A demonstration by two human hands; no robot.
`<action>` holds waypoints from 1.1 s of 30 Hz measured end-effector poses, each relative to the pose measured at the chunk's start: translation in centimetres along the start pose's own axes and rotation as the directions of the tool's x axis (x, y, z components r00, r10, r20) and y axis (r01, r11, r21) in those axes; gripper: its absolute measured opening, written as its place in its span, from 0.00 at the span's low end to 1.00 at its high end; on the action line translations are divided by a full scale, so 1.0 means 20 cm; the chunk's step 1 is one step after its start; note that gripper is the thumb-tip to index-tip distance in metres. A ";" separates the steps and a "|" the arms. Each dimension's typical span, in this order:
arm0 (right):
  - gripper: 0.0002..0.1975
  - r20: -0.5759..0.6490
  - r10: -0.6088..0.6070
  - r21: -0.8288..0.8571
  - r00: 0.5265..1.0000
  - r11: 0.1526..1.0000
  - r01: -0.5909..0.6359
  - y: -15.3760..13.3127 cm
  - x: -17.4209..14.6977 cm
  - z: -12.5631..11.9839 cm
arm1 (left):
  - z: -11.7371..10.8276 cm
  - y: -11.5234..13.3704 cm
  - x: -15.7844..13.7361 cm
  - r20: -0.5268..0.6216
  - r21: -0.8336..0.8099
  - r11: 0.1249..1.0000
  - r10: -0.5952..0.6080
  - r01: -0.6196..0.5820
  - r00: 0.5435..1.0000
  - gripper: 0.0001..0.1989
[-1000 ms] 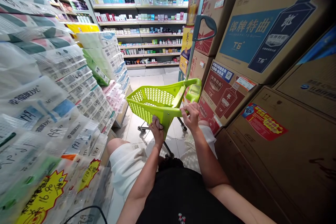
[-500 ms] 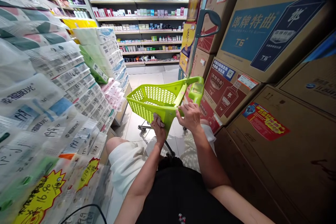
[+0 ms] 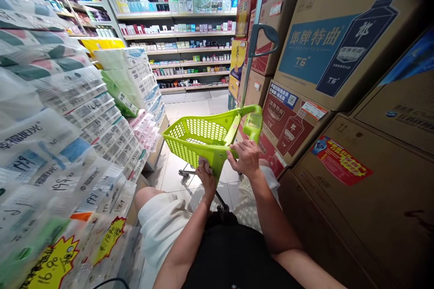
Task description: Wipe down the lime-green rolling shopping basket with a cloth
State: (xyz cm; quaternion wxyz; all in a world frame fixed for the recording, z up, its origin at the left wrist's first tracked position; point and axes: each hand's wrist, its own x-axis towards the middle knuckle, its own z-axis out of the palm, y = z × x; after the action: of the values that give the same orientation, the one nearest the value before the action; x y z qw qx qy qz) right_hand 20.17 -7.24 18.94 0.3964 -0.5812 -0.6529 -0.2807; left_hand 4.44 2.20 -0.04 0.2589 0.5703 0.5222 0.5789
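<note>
A lime-green shopping cart (image 3: pixel 190 144) with a perforated plastic basket stands upright in the aisle between my knees. My left hand (image 3: pixel 206 176) is closed on a crumpled pale cloth (image 3: pixel 205 164) and presses it against the side panel of the basket nearest me. To the right of it, my right hand (image 3: pixel 246 157) grips the green handle (image 3: pixel 233 148) where it joins the basket, fingers over the top edge. Inside, the basket shows only its perforated walls and floor.
Stacked tissue packs (image 3: pixel 91 113) with price signs line the left side. Cardboard cartons (image 3: pixel 305 58) rise on the right, close to my right arm. A metal pole with a dark grip (image 3: pixel 266 38) stands behind the cart. Shelves of goods (image 3: pixel 190 34) lie beyond the tiled floor.
The view has tilted up slightly, so the scene sits lower in the picture. My left hand stays with the cloth on the side panel, and my right hand keeps its hold.
</note>
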 end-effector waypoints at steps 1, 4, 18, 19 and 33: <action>0.05 -0.004 -0.001 -0.002 1.000 1.000 0.001 0.00 0.00 0.00 | 0.00 -0.01 -0.01 0.012 -0.009 1.000 0.004 -0.004 1.000 0.30; 0.04 -0.005 -0.019 0.000 1.000 1.000 0.019 0.01 0.00 -0.01 | -0.01 0.00 0.12 -0.043 0.007 0.999 -0.045 0.046 0.998 0.30; 0.05 0.003 -0.018 -0.018 1.000 1.000 0.018 -0.01 0.00 -0.01 | -0.04 0.35 0.33 -0.080 -0.024 0.991 0.133 -0.135 0.988 0.23; 0.04 0.002 -0.012 -0.018 1.000 1.000 0.012 -0.01 0.00 -0.01 | -0.04 0.38 0.28 -0.026 -0.025 0.980 0.195 -0.196 0.980 0.22; 0.05 0.012 0.007 0.000 1.000 1.000 -0.007 -0.02 0.00 0.01 | -0.15 0.24 0.66 0.100 0.059 0.989 0.131 -0.138 0.986 0.28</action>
State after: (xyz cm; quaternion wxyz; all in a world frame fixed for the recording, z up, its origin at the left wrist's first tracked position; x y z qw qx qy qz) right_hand 19.80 -7.12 18.82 0.3935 -0.5851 -0.6533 -0.2756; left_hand 0.31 11.61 10.04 0.2251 0.6397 0.4882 0.5494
